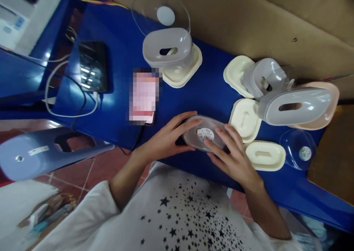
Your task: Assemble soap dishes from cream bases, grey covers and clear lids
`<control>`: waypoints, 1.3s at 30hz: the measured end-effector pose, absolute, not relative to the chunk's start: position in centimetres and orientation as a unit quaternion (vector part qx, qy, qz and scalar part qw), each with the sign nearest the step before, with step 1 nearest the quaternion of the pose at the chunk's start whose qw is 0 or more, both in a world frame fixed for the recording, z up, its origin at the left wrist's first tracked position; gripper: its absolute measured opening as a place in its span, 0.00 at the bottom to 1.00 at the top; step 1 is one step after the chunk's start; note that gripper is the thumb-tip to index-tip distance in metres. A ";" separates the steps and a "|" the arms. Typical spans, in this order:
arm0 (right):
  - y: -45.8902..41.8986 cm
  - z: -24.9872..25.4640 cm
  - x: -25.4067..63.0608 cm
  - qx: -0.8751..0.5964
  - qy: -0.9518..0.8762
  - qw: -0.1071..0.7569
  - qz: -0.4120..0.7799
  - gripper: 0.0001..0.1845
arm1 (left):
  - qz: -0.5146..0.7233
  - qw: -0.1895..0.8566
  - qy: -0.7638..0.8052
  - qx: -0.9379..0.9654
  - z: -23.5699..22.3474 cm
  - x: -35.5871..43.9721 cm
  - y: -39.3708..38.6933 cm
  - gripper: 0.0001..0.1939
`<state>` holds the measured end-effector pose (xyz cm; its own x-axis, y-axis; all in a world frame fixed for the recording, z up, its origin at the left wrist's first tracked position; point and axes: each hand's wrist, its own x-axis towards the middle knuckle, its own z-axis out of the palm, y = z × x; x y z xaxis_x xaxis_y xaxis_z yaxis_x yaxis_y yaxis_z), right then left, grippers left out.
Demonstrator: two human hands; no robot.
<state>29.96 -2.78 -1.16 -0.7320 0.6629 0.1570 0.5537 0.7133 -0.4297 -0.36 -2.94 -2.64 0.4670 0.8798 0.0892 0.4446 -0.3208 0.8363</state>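
At the near table edge, an oval grey plastic container point(190, 135) with a see-through top and a round white sticker sits between my hands. My left hand point(168, 135) grips its left end, thumb on the near side and fingers along the far side. Around the right end is my right hand point(233, 155), its fingertips pressing on the top beside the sticker. Close to my right hand lie two cream pieces, a squarish one point(243, 120) and an oblong one point(265, 156), each with a raised ridge. A clear lid point(297, 147) with a round sticker lies farther right.
Grey slotted covers point(298, 107) and cream and peach pieces point(238, 74) crowd the right back. Another grey cover point(168, 44) stands on a cream base beneath a clear lid point(141, 15). A blurred-screen phone point(145, 96), a cabled black device point(92, 66) and cardboard point(262, 18) surround the blue table point(118, 107).
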 end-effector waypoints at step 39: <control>-2.9 -1.8 29.8 -0.352 -0.916 0.178 0.078 0.51 | 0.304 0.288 0.423 0.804 -3.8 0.3 -2.9 0.42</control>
